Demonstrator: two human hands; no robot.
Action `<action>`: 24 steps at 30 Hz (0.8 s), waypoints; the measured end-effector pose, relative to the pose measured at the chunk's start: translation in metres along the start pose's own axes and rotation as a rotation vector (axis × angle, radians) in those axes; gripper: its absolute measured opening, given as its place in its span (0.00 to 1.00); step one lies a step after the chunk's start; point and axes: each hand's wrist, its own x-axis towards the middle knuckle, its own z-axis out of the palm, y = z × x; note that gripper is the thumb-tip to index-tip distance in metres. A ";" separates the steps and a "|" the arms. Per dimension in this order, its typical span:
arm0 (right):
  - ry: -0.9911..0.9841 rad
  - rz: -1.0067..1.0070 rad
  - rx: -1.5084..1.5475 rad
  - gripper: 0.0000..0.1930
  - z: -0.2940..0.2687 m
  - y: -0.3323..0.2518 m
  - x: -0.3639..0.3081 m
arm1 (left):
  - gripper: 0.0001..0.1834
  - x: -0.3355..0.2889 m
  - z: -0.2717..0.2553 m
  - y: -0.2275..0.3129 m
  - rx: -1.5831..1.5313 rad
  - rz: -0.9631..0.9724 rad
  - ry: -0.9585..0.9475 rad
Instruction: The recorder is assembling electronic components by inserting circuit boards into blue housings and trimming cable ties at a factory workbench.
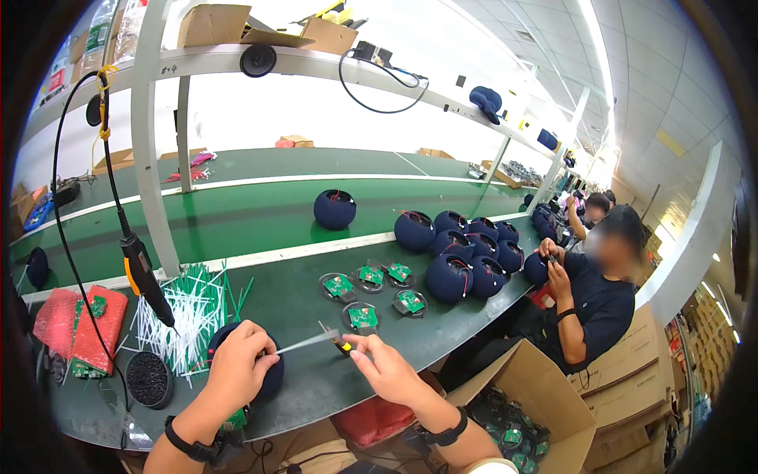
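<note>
The left hand (237,363) clamps a dark shell (268,371) with a white tie (304,342) sticking out, the right hand (383,365) pinches cutters (341,344) at its tip, the tie seemingly untrimmed; boards (363,316) beyond remain unfitted.

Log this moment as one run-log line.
left hand: gripping dark blue round shell and white cable tie | right hand: holding small cutters at tie | green circuit boards behind

It was a factory assembly line: a long green workbench (260,213) carried rows of dark round speaker shells (458,253), small circuit boards (363,316) and a hanging electric screwdriver (146,276).
</note>
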 end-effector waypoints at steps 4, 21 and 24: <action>-0.105 0.060 0.212 0.19 0.001 0.010 -0.003 | 0.08 0.002 0.001 -0.007 -0.125 -0.065 -0.024; -0.094 -0.074 -0.126 0.14 0.036 -0.023 -0.009 | 0.18 0.012 -0.003 -0.036 -0.230 -0.033 -0.296; -0.103 -0.050 -0.182 0.16 0.045 -0.025 -0.008 | 0.26 0.013 -0.008 -0.037 -0.378 -0.122 -0.380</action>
